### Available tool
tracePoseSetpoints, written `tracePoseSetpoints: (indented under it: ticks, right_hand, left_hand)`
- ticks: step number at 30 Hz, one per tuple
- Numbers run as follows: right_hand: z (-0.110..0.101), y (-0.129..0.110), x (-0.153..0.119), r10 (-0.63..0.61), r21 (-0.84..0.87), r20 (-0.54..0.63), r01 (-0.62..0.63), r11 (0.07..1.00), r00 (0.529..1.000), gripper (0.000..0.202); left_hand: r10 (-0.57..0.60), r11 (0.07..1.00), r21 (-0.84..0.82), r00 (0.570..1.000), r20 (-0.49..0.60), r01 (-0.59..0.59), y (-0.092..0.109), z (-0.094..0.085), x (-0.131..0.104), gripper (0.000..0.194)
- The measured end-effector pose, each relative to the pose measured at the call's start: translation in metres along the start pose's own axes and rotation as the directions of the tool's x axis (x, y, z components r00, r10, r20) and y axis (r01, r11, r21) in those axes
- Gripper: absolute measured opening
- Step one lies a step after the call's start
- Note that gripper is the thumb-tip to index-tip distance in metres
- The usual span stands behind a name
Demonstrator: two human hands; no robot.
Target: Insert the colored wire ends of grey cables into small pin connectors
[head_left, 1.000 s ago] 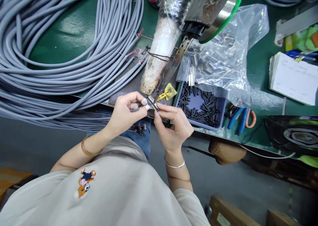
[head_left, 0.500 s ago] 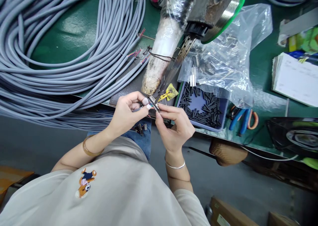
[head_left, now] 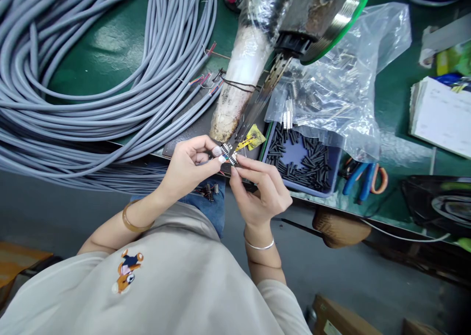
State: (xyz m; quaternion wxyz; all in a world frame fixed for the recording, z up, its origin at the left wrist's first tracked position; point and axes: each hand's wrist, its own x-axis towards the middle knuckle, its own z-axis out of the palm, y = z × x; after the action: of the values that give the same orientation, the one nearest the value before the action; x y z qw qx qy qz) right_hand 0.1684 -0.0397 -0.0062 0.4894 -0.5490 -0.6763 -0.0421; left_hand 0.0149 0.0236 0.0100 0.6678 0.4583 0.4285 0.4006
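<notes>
Between my two hands, under the tip of the soldering iron (head_left: 253, 110), is a small metal connector (head_left: 228, 153) with rows of pins and fine coloured wires. Thumb and fingers of my left hand (head_left: 187, 170) pinch its left side. My right hand (head_left: 263, 188) grips its right end between thumb and fingertips. Behind it lies a yellow packet (head_left: 254, 138). A white wrapped tube (head_left: 237, 72) slants down to just behind my fingertips. More small connectors (head_left: 209, 190) rest on the jeans below my hands.
Grey cables (head_left: 110, 104) cover the left of the green table (head_left: 99, 55). To the right are a blue tray (head_left: 330, 178) of black sleeves, a plastic bag (head_left: 331, 90) of metal parts, pliers (head_left: 364, 180) and a paper pad (head_left: 441, 114). A solder spool (head_left: 340, 28) stands at the top.
The connector pieces between my fingertips have shifted slightly, with a wider gap showing between them. My right hand sits a little further right. The view has moved slightly.
</notes>
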Motion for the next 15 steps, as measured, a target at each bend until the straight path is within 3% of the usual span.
tracePoseSetpoints:
  ticks: [3, 9, 15]
  right_hand:
    - [0.0010, 0.0011, -0.0020, -0.028, -0.008, 0.008, 0.028, 1.000, 1.000, 0.022]
    - [0.0024, 0.0026, 0.0002, 0.030, 0.023, 0.014, -0.030, 0.999, 0.999, 0.020]
    - [0.0025, 0.0039, 0.0024, 0.100, 0.108, 0.032, -0.103, 0.989, 0.994, 0.018]
  left_hand:
    - [-0.045, 0.999, -0.030, 0.999, 0.000, 0.045, 0.0014, 0.0009, 0.0015, 0.016]
    - [-0.041, 0.999, -0.009, 0.998, -0.041, 0.041, 0.0019, 0.0017, 0.0012, 0.016]
    - [-0.089, 0.995, -0.048, 0.995, 0.038, 0.091, 0.0084, 0.0005, 0.0023, 0.019]
